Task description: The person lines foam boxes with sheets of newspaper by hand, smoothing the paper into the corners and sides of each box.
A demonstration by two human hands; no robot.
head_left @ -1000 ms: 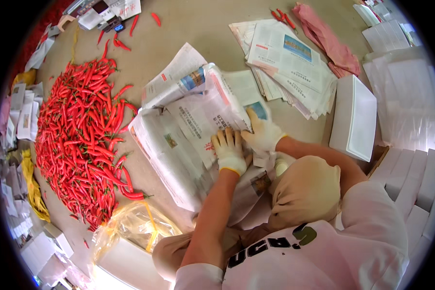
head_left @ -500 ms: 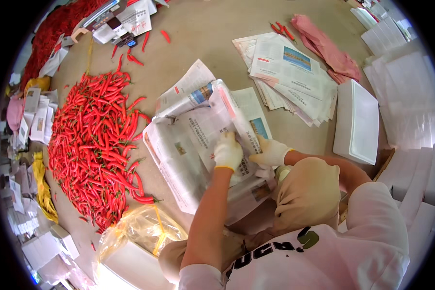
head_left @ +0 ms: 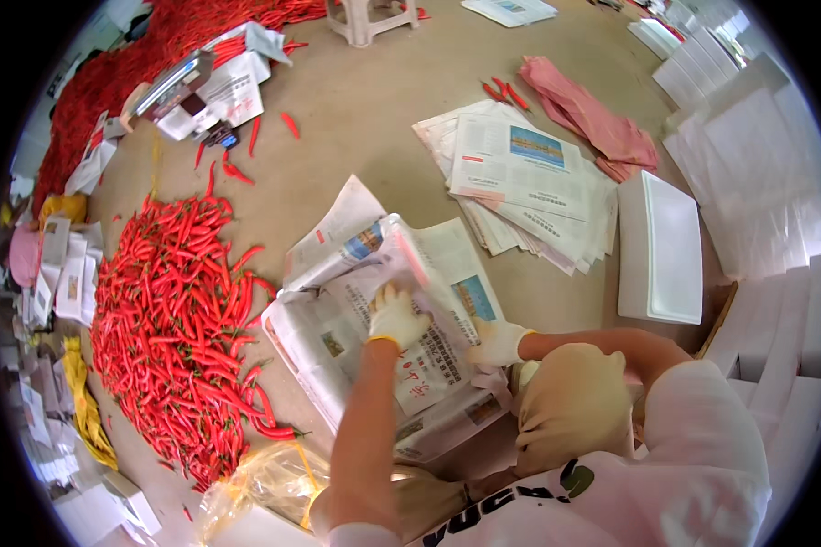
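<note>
In front of me a box point(head_left: 303, 369) has newspaper point(head_left: 345, 314) spread over its bottom and sides, with loose sheet ends sticking out past its rim. Wearing a white glove, my left hand point(head_left: 399, 317) lies inside on the paper, fingers spread and holding nothing. My right hand point(head_left: 500, 343), also gloved, is at the box's right edge, its fingers closed over the newspaper there; the fingertips are partly hidden. Red handwriting shows on the sheet below my left hand. To the left of the box spreads a big heap of red chili peppers point(head_left: 178, 337).
Stacked newspapers point(head_left: 529, 173) lie beyond the box, near a pink cloth point(head_left: 593, 114). A white foam box point(head_left: 661, 246) stands at right. A scale point(head_left: 173, 87) and a stool point(head_left: 365, 20) are at the back. Clear plastic bagging point(head_left: 265, 483) sits near my left arm.
My left hand has moved left and away from the right one across the paper, its fingers opening out. The right hand keeps to the box's edge. My view has tilted up, revealing the stool.
</note>
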